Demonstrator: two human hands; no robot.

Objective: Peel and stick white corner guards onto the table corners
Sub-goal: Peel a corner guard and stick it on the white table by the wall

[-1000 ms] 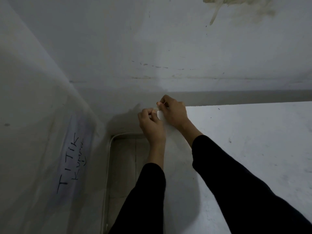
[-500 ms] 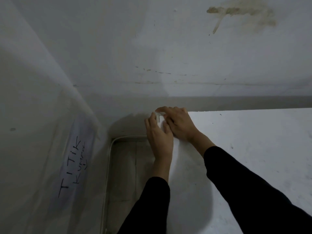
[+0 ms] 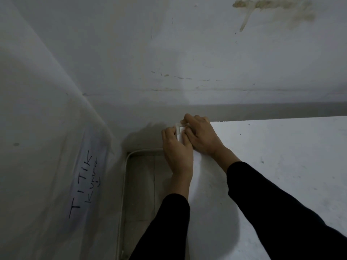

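Both hands at the far left corner of the desk! The white corner guard sits right on it, left hand curled round its side, right hand apparently pinching its top edge.

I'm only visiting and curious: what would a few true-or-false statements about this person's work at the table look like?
1. The left hand and the right hand both touch the white corner guard. True.
2. The sleeves are white. False: they are black.
3. Handwriting shows on the left wall. True.
4. The guard lies in the middle of the table. False: it sits at the table's far left corner.
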